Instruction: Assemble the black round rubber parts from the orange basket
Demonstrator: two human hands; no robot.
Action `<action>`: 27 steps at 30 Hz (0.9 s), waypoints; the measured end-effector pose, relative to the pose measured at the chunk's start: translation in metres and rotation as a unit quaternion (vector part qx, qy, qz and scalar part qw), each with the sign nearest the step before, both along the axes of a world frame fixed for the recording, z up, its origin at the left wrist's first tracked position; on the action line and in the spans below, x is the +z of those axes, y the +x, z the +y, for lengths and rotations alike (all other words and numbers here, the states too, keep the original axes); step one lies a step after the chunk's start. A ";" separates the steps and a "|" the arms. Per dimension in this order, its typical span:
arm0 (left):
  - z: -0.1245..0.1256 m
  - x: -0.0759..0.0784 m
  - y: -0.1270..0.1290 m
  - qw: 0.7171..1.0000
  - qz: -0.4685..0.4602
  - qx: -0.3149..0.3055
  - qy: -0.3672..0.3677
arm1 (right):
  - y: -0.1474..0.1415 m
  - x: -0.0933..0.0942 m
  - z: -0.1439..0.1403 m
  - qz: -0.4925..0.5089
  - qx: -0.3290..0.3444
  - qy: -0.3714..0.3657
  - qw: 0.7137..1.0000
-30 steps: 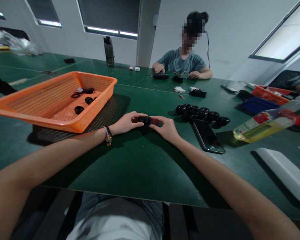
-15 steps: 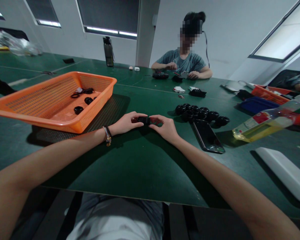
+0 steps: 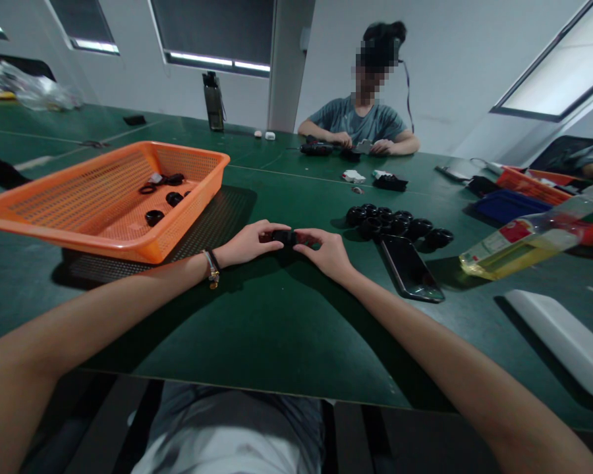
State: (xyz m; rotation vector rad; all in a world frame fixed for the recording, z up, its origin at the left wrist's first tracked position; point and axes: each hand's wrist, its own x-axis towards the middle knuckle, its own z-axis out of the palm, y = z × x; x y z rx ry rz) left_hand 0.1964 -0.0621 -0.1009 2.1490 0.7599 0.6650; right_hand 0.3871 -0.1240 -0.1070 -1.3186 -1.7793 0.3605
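Note:
Between my two hands, just over the green table (image 3: 277, 329), is a small black part (image 3: 282, 237) whose exact kind I cannot make out. My left hand (image 3: 250, 242) pinches its left side between thumb and fingers. On the other side, the fingertips of my right hand (image 3: 326, 251) close on its right end. To the right sits a cluster of several round, shiny black parts (image 3: 398, 224). An orange plastic basket (image 3: 163, 247) stands left of my hands, with a few black round parts (image 3: 155, 217) and a dark cable-like piece (image 3: 162, 184) in it.
A phone (image 3: 412, 268) lies beside the black cluster. Farther right are a tilted bottle of yellow liquid (image 3: 514, 247), a white slab (image 3: 563, 342) and a blue tray (image 3: 508, 205). Across the table sits a person (image 3: 360, 122) near a power drill (image 3: 316, 149). A dark bottle (image 3: 213, 102) stands behind.
My hands and the black part stay nearly where they were. Across the table, the other person's hand has lowered slightly.

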 end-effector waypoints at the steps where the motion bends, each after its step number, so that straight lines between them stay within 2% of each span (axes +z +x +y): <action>1: 0.000 0.000 0.000 1.000 -0.001 0.000 -0.001 | 0.000 0.000 0.000 0.000 0.000 0.002 1.000; 15: 0.001 -0.001 0.000 1.000 -0.009 0.000 -0.011 | 0.003 -0.001 0.001 -0.027 0.022 0.026 0.999; 19: 0.002 -0.002 0.000 1.000 -0.002 -0.001 -0.006 | 0.003 -0.002 0.001 -0.031 0.009 0.039 0.999; 27: -0.001 0.003 0.000 1.000 0.017 0.008 0.001 | -0.001 0.000 0.000 -0.005 0.001 0.013 1.000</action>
